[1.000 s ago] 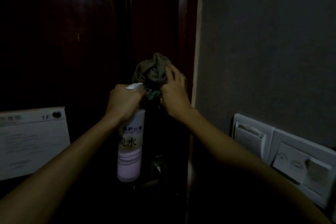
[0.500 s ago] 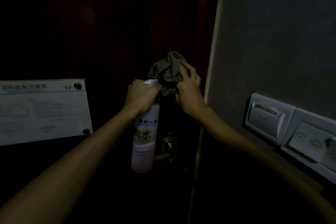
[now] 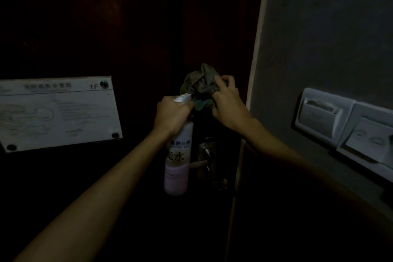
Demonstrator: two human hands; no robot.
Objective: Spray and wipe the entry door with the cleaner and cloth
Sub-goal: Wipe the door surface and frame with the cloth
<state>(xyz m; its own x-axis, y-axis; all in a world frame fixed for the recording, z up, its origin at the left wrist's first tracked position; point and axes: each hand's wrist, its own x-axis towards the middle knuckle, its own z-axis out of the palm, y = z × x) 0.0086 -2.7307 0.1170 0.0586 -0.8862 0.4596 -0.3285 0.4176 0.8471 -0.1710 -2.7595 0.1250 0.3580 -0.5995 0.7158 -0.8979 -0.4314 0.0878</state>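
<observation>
Entry door — dark wood, dimly lit, filling the left and centre of the view; a pale frame strip runs down its right edge

Wall: grey, to the right of the frame strip

Notice plate: white, fixed to the left part of the door with round studs, marked "1F" at its upper right; the other print is too faint to read

Card-slot panel and switch panel: white, side by side on the wall, touching each other

Spray bottle: white with a pinkish lower band and dark characters on the label, upright in the air in front of the door, just left of the door handle; the nozzle points right, toward the cloth

Left hand: grip clenched round the bottle's neck, under the white spray head

Right hand: grip grasping the cloth, fingers curled into the fabric

Cloth — grey-green, bunched, up near the door's right edge, just beside the nozzle; whether it presses on the wood cannot be told

Door handle: metal lever on a plate, below the right hand, partly behind the bottle
</observation>
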